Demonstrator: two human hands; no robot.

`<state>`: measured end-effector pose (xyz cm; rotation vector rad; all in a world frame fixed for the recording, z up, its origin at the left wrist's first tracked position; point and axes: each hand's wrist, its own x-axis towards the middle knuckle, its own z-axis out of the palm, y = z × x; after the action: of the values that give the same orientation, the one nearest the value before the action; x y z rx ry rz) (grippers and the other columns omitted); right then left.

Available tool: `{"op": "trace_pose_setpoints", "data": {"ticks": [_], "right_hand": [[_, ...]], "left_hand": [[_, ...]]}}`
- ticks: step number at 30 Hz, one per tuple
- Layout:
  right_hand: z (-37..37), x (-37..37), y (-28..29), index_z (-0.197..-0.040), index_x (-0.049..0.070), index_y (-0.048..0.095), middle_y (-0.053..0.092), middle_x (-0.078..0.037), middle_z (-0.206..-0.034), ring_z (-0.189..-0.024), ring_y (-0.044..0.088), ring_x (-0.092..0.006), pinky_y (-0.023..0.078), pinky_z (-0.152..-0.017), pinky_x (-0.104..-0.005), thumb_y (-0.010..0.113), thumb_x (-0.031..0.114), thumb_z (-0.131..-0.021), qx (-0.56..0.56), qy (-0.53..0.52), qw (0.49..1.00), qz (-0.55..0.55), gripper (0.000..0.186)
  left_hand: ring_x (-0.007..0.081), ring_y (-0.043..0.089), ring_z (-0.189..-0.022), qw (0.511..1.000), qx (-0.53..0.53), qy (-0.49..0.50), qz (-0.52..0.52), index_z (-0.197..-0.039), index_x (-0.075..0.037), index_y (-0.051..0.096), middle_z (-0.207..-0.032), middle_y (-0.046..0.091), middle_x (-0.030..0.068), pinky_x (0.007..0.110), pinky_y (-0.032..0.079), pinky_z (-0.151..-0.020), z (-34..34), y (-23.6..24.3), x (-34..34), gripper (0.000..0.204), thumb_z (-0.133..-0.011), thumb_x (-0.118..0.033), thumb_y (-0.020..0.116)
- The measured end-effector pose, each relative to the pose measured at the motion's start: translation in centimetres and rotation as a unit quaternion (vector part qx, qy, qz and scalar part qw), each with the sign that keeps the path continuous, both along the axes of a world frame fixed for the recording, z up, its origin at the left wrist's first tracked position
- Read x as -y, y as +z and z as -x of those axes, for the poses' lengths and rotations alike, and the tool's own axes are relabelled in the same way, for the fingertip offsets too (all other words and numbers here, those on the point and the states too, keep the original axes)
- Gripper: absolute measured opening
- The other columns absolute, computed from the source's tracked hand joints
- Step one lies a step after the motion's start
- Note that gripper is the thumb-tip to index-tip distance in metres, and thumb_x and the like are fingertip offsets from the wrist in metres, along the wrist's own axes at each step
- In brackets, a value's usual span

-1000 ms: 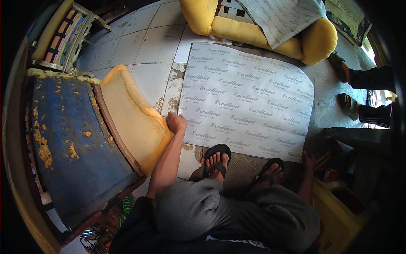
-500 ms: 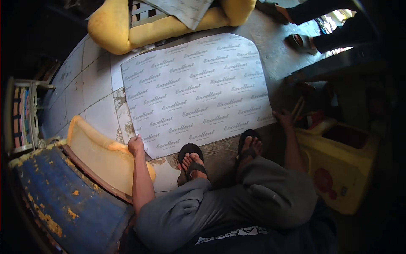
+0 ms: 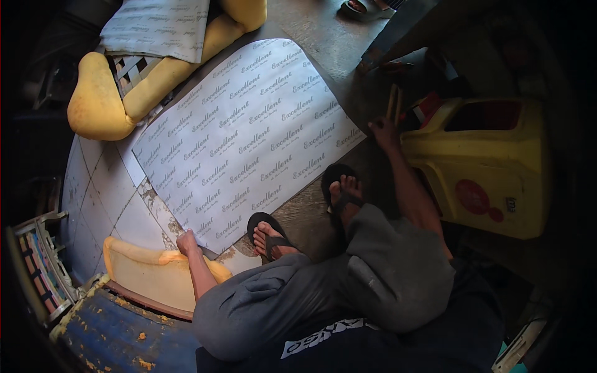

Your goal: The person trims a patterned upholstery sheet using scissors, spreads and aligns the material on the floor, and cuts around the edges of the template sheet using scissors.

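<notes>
A large white sheet printed with repeated grey script (image 3: 242,137) lies on the floor before my feet. My left hand (image 3: 189,242) is closed on its lower left corner, beside a curved padded piece (image 3: 140,270) of pale foam. My right hand (image 3: 382,130) is just beside the sheet's right corner, below two thin wooden sticks (image 3: 393,102); whether its fingers grip anything is too dark to tell. My feet in black sandals (image 3: 267,233) stand at the sheet's near edge.
A yellow foam seat frame (image 3: 99,99) with printed fabric lies beyond the sheet. A worn blue panel (image 3: 118,336) and a slatted frame (image 3: 40,267) are at lower left. A yellow plastic case (image 3: 485,168) is at right. A co-worker's shod foot (image 3: 354,7) shows at the top.
My view has swung to the right, bringing more of the yellow case in. My right hand has shifted from gripping the sheet's edge to just beside it; my left hand stays at its corner.
</notes>
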<state>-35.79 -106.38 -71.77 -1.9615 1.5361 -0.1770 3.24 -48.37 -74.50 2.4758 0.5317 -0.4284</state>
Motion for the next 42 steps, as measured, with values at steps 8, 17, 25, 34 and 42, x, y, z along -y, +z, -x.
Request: {"op": "trace_pose_setpoints", "data": {"ticks": [8, 17, 25, 34, 42], "right_hand": [[0.6, -2.3, 3.1, -0.111, 0.004, 0.067, 0.069, -0.019, -0.108, -0.106, 0.065, -0.0350, 0.050, -0.093, -0.0427, 0.070, 0.029, -0.085, 0.028, 0.041, 0.999, 0.002, 0.036], [-1.7, -3.4, -1.1, -0.101, 0.001, 0.065, 0.063, -0.025, -0.106, -0.103, 0.061, -0.0405, 0.049, -0.087, -0.0485, 0.082, 0.036, -0.074, -0.049, 0.063, 0.995, 0.056, 0.047], [-0.7, -1.2, -2.3, -0.090, 0.001, 0.071, 0.069, -0.017, -0.083, -0.079, 0.066, -0.0258, 0.050, -0.074, -0.0401, 0.083, 0.037, -0.072, -0.036, 0.123, 0.992, 0.010, 0.042], [-0.7, -0.8, -2.0, -0.091, -0.001, 0.072, 0.071, -0.016, -0.082, -0.076, 0.066, -0.0221, 0.051, -0.072, -0.0378, 0.082, 0.032, -0.073, -0.052, 0.133, 0.990, -0.003, 0.039], [-1.3, -1.4, -0.4, -0.091, 0.004, 0.074, 0.071, -0.020, -0.088, -0.087, 0.069, -0.0331, 0.052, -0.079, -0.0428, 0.084, 0.033, -0.070, -0.076, 0.136, 0.988, 0.012, 0.038]], "left_hand": [[0.0345, 0.061, -0.108, 0.865, 0.237, -0.441, -0.034, -0.110, -0.006, 0.068, -0.112, 0.064, 0.0167, 0.041, 0.047, -0.095, -4.2, 8.8, 19.0, 0.027, -0.087, -0.022, 0.064], [0.0411, 0.059, -0.111, 0.914, 0.110, -0.283, -0.268, -0.124, -0.001, 0.059, -0.120, 0.060, 0.0243, 0.046, 0.046, -0.100, 2.2, 7.5, 13.8, 0.044, -0.087, -0.024, 0.064], [0.0403, 0.061, -0.111, 0.958, 0.025, -0.093, -0.272, -0.115, 0.004, 0.062, -0.118, 0.061, 0.0242, 0.047, 0.050, -0.094, 3.2, 4.5, 4.2, 0.044, -0.089, -0.031, 0.070], [0.0386, 0.067, -0.103, 0.974, 0.034, -0.073, -0.213, -0.103, 0.000, 0.068, -0.107, 0.071, 0.0216, 0.045, 0.052, -0.089, 1.6, 4.1, 3.3, 0.030, -0.085, -0.024, 0.075], [0.0376, 0.068, -0.102, 0.979, 0.039, -0.085, -0.183, -0.100, 0.001, 0.070, -0.104, 0.072, 0.0203, 0.043, 0.053, -0.089, 0.6, 2.8, 1.9, 0.032, -0.082, -0.025, 0.077]]}}
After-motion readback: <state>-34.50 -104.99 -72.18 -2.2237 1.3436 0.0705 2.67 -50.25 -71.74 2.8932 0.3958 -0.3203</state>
